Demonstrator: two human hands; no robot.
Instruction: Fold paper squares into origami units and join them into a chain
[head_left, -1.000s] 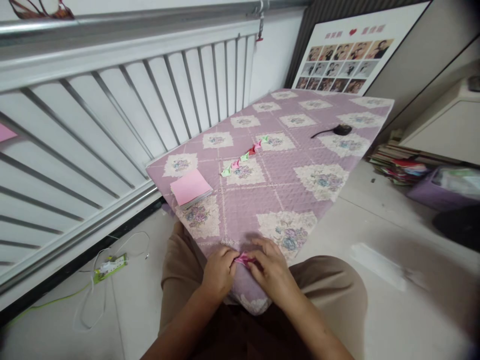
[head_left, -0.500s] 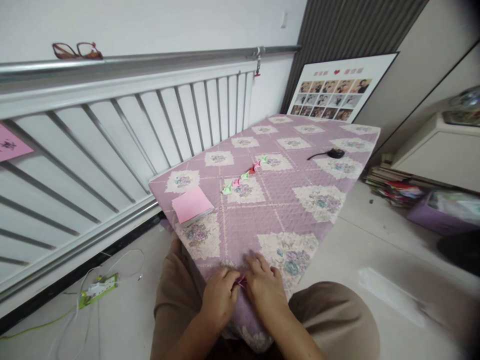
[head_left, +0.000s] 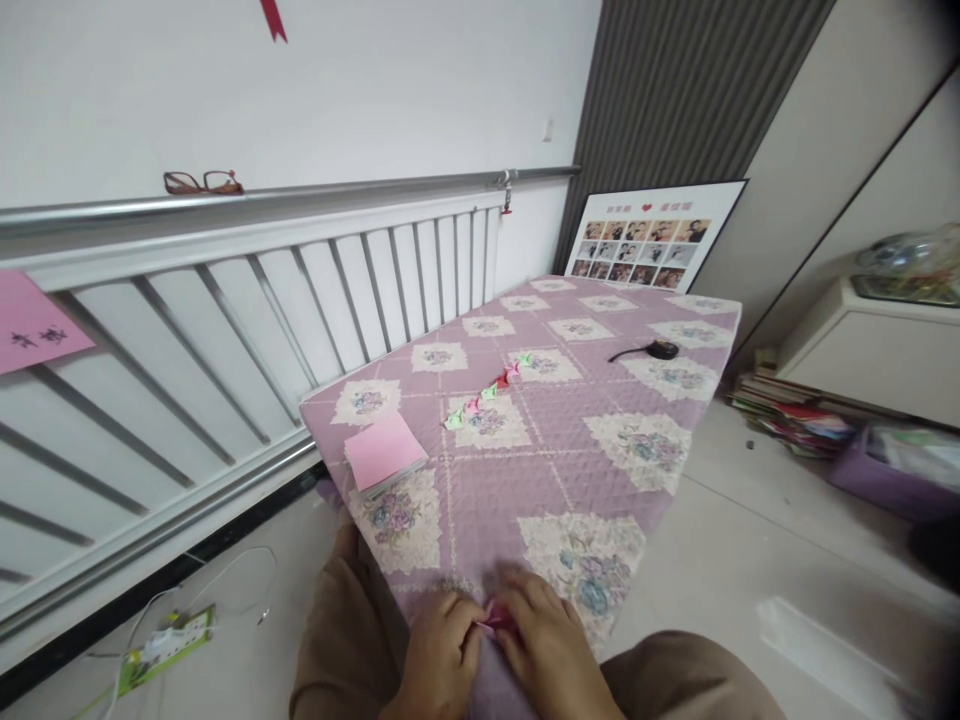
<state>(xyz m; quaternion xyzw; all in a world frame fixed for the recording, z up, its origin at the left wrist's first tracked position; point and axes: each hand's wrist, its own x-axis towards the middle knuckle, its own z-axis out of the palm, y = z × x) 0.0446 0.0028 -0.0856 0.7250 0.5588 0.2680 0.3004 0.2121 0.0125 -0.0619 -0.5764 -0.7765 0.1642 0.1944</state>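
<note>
Close to the near edge of the cloth-covered table (head_left: 517, 480), my left hand (head_left: 442, 650) and my right hand (head_left: 540, 630) meet around a small piece of folded pink-red paper (head_left: 495, 617). Fingers and thumbs of both hands pinch it, so most of it is hidden. Farther up the cloth runs a slanting row of several small folded paper pieces, among them a light green one (head_left: 454, 419), a pink one (head_left: 472, 406) and a red one (head_left: 502, 382). On the left lies a stack of pink paper squares (head_left: 385, 453).
A black coiled object with a short tail (head_left: 661, 349) lies on the table's right side. A white radiator (head_left: 337, 290) borders the left; glasses (head_left: 202, 183) rest on the pipe above. A photo board (head_left: 649, 240) leans behind. A power strip (head_left: 166, 650) sits on the floor.
The view has tilted upward, so the table and hands appear lower. Both hands still pinch the paper, and more of its pink-red surface shows between them.
</note>
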